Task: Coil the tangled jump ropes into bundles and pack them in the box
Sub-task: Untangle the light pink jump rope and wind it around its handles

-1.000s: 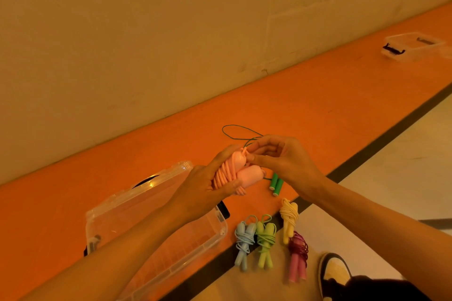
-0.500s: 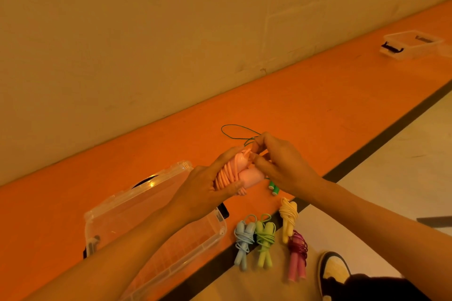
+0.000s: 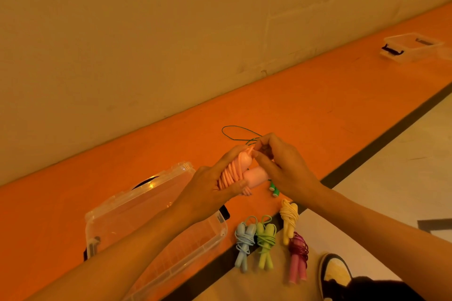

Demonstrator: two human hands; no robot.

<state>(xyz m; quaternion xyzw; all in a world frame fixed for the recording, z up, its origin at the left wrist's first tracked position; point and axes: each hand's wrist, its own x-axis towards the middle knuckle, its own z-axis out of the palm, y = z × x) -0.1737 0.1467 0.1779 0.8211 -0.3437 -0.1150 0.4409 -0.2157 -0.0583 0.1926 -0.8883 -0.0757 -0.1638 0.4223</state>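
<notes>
Wall (image 3: 171,32): plain, pale, fills the frame from 9 through 12 to 2 o'clock.
Orange floor (image 3: 318,95): a wide band along the foot of the wall, running from 8 o'clock up to 2 o'clock.
Pale floor (image 3: 391,178): at 4 o'clock, parted from the orange by a dark line (image 3: 381,151).
Clear box (image 3: 137,193): on the orange band at 7 o'clock, partly under the left forearm. Black latches show at its ends.
Far box (image 3: 411,47): a second clear container at 2 o'clock, well apart from everything else.
Left hand (image 3: 210,193): centre frame, fingers (image 3: 232,155) and thumb curled round the pink jump rope (image 3: 244,171).
Right hand (image 3: 286,168): just at 3 o'clock of the left, thumb and forefinger pinching the pink cord at the bundle's 12 o'clock end.
Pink jump rope: held above the floor between both hands, cord wound round its two handles.
Shoe (image 3: 335,273): at 5 o'clock, on the pale floor.
Dark green rope (image 3: 234,133): loose on the orange, cord looping at 12 o'clock of the hands, handles showing under the right wrist.
Coiled bundles: at 5 to 6 o'clock beside the clear box, in a row: blue bundle (image 3: 244,242), light green bundle (image 3: 265,242), yellow bundle (image 3: 288,217), magenta bundle (image 3: 297,256).
</notes>
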